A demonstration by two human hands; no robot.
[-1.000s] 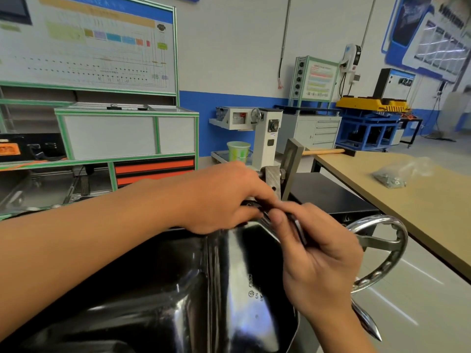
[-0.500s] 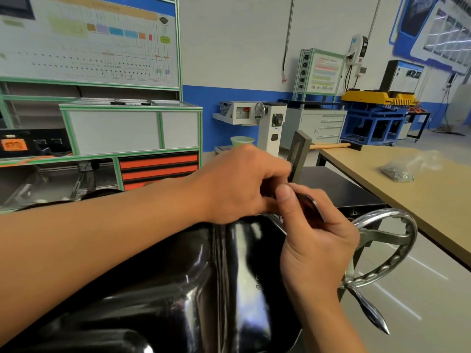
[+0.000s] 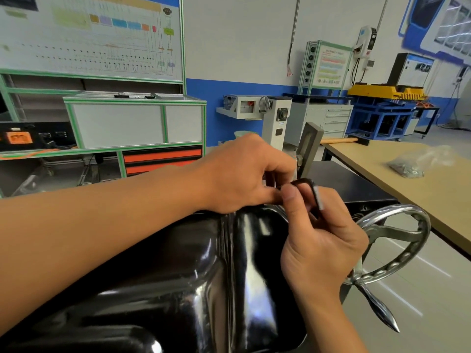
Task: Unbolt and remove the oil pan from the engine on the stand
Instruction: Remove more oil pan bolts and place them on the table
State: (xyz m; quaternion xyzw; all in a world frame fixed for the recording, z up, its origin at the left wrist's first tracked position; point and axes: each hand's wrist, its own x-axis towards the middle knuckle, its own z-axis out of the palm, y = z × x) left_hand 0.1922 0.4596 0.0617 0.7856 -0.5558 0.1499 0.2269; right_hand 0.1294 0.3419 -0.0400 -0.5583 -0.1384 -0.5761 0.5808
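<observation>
I can't make out a single word from here. The diagram board (image 3: 89, 36) carries coloured blocks and rows of fine print, all too blurred to read. The green-framed panel (image 3: 331, 64) and the blue wall display (image 3: 448, 24) are just as illegible, and the oil pan (image 3: 178, 276) shows me only glare.

oil pan (image 3: 178, 276): bottom cut by edge | far rim: hidden behind left grip (image 3: 242, 174)

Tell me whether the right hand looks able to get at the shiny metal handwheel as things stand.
Probably yes: the shiny metal handwheel lies just beside the right hand with nothing between them, though that hand is busy pinching a dark bent tool.
</observation>
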